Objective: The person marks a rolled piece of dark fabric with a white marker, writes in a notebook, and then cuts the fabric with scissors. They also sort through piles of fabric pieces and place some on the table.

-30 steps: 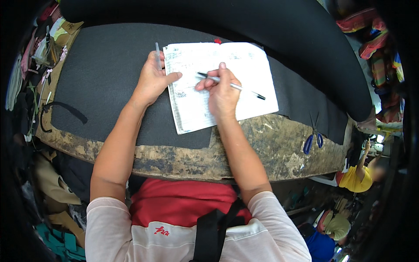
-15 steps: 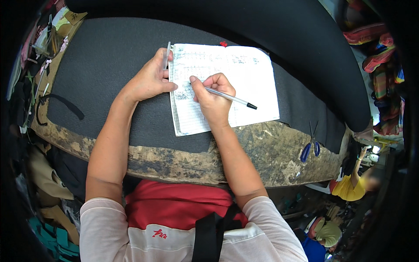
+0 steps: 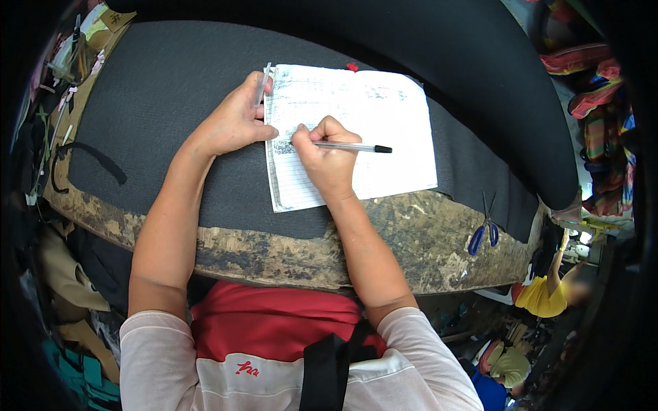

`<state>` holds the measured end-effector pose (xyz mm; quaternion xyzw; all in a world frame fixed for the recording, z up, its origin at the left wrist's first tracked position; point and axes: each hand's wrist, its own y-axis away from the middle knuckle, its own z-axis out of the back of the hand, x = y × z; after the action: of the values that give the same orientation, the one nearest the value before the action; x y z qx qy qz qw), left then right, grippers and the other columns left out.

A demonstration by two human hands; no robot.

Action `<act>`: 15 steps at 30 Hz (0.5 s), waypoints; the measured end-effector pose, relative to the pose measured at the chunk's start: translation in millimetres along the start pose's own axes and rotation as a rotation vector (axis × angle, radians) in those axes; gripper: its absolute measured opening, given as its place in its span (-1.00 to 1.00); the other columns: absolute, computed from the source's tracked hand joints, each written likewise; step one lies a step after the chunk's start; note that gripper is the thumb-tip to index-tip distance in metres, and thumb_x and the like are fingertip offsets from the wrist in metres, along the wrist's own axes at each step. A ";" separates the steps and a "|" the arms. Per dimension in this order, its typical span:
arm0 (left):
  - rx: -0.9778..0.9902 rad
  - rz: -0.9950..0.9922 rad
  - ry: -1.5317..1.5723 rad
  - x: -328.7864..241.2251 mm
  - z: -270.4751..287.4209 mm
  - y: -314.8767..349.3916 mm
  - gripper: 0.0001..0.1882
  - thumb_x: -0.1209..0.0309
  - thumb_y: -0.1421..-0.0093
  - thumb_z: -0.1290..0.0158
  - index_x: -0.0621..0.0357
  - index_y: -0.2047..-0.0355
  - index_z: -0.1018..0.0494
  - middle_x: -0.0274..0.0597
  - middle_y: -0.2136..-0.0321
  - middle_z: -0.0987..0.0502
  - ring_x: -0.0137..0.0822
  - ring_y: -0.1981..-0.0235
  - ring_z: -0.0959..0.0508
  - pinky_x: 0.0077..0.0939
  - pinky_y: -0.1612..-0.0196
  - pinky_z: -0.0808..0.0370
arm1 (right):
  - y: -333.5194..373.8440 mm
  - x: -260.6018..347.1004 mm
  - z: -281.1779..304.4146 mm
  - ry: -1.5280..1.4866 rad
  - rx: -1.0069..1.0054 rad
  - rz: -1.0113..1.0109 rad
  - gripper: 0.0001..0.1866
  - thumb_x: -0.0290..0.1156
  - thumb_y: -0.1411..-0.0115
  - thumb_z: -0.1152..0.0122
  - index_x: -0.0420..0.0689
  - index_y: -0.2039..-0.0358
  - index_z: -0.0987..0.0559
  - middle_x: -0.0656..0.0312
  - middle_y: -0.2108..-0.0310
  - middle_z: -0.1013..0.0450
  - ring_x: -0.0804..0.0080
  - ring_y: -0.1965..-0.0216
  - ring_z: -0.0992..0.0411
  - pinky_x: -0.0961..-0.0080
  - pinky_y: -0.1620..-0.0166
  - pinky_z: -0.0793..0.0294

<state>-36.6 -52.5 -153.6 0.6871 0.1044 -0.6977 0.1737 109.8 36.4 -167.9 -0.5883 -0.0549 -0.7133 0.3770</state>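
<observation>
An open notebook (image 3: 384,157) with lined, partly written pages lies on dark grey fabric (image 3: 151,89). My right hand (image 3: 331,161) rests on the left page, closed around a clear-barrelled pen (image 3: 343,145) with a black end. The pen slants across the page, its tip at the handwriting and mostly hidden by my fingers. At the notebook's left edge is my left hand (image 3: 236,120), its thumb touching the page. Its fingers close around a narrow clear plastic strip (image 3: 262,85) that sticks up beside the top left corner.
Blue-handled scissors (image 3: 484,236) lie on the worn wooden table edge (image 3: 274,257) to the right. A large black roll (image 3: 480,75) curves along the back. A black strap (image 3: 99,161) lies at left. People (image 3: 545,294) are beyond the table at lower right.
My right hand has shifted slightly left and down on the page, and the pen has tilted to lie nearly level. The left hand keeps its place at the notebook's edge.
</observation>
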 end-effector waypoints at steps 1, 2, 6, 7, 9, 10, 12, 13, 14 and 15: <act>0.003 -0.013 0.006 0.3 -0.1 0.3 -0.44 0.76 0.12 -0.06 0.32 0.09 -0.10 0.26 0.16 -0.39 0.08 0.02 -0.47 -0.23 0.07 -0.55 | 0.6 0.5 -1.0 0.060 0.003 0.036 -0.69 -0.56 0.03 -0.22 -0.15 0.79 -0.31 0.37 0.81 -0.27 0.75 0.73 -0.16 0.70 0.67 -0.10; 0.002 -0.010 0.002 0.4 -0.2 0.6 -0.44 0.76 0.12 -0.05 0.31 0.09 -0.11 0.25 0.16 -0.39 0.07 0.02 -0.47 -0.23 0.07 -0.55 | 1.2 0.5 -1.8 0.119 0.012 0.075 -0.69 -0.56 0.03 -0.22 -0.15 0.79 -0.31 0.37 0.81 -0.27 0.74 0.73 -0.17 0.70 0.68 -0.10; 0.011 0.011 -0.020 -0.7 0.0 -0.3 -0.45 0.76 0.11 -0.04 0.29 0.10 -0.10 0.24 0.17 -0.39 0.05 0.03 -0.48 -0.25 0.06 -0.55 | 1.9 -1.6 -1.5 0.025 -0.096 0.047 -0.69 -0.57 -0.03 -0.19 -0.12 0.75 -0.29 0.34 0.80 -0.29 0.73 0.74 -0.20 0.72 0.68 -0.14; 0.006 0.025 -0.022 -1.0 -0.1 -0.5 -0.45 0.76 0.11 -0.04 0.27 0.10 -0.10 0.24 0.18 -0.39 0.05 0.04 -0.48 -0.25 0.06 -0.55 | 1.5 -2.2 -0.1 -0.075 -0.117 -0.036 -0.69 -0.57 -0.05 -0.17 -0.11 0.73 -0.29 0.33 0.79 -0.29 0.72 0.75 -0.21 0.73 0.68 -0.16; 0.013 0.000 -0.009 -1.6 -0.7 -0.3 -0.47 0.76 0.10 -0.03 0.24 0.13 -0.10 0.24 0.18 -0.39 0.04 0.04 -0.49 -0.26 0.07 -0.56 | 0.1 -1.9 4.0 -0.280 -0.148 -0.166 -0.70 -0.56 -0.09 -0.16 -0.10 0.70 -0.29 0.33 0.79 -0.29 0.70 0.77 -0.23 0.73 0.70 -0.18; 0.015 -0.007 -0.001 -1.8 -1.1 0.0 -0.48 0.76 0.10 -0.02 0.23 0.14 -0.10 0.24 0.18 -0.39 0.03 0.05 -0.49 -0.27 0.07 -0.56 | -0.3 -0.9 6.7 -0.386 -0.159 -0.214 -0.70 -0.56 -0.10 -0.15 -0.11 0.69 -0.28 0.34 0.80 -0.29 0.69 0.77 -0.24 0.72 0.70 -0.18; -0.005 -0.003 0.026 -1.7 -1.9 0.3 -0.50 0.76 0.11 -0.02 0.21 0.17 -0.10 0.23 0.18 -0.39 0.02 0.05 -0.50 -0.28 0.08 -0.56 | -2.7 1.8 13.7 -0.504 -0.177 -0.248 -0.72 -0.50 -0.17 -0.13 -0.09 0.64 -0.29 0.33 0.80 -0.29 0.69 0.79 -0.26 0.72 0.73 -0.23; -0.005 -0.014 0.047 -1.4 -2.0 0.2 -0.51 0.76 0.11 -0.02 0.20 0.18 -0.10 0.23 0.17 -0.39 0.02 0.06 -0.50 -0.28 0.08 -0.56 | -5.6 2.6 17.6 -0.539 -0.231 -0.266 -0.72 -0.48 -0.18 -0.13 -0.09 0.62 -0.29 0.33 0.80 -0.29 0.68 0.80 -0.26 0.72 0.74 -0.23; -0.011 0.003 0.054 -0.9 -2.1 0.0 -0.50 0.76 0.11 -0.02 0.15 0.18 -0.10 0.13 0.19 -0.39 -0.05 0.07 -0.51 -0.30 0.08 -0.56 | -9.2 3.0 21.5 -0.580 -0.280 -0.282 -0.72 -0.46 -0.19 -0.13 -0.10 0.61 -0.30 0.32 0.79 -0.30 0.67 0.80 -0.26 0.72 0.75 -0.23; -0.009 0.004 0.068 -0.4 -1.8 0.1 -0.48 0.77 0.11 -0.02 0.11 0.18 -0.10 0.03 0.20 -0.39 -0.12 0.08 -0.52 -0.31 0.07 -0.56 | -13.3 3.0 25.8 -0.633 -0.323 -0.287 -0.73 -0.44 -0.20 -0.13 -0.10 0.60 -0.30 0.31 0.79 -0.30 0.66 0.81 -0.26 0.71 0.76 -0.24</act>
<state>-34.9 -51.9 -153.2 0.7099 0.1120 -0.6730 0.1748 122.3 57.9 -152.6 -0.8177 -0.1374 -0.5411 0.1403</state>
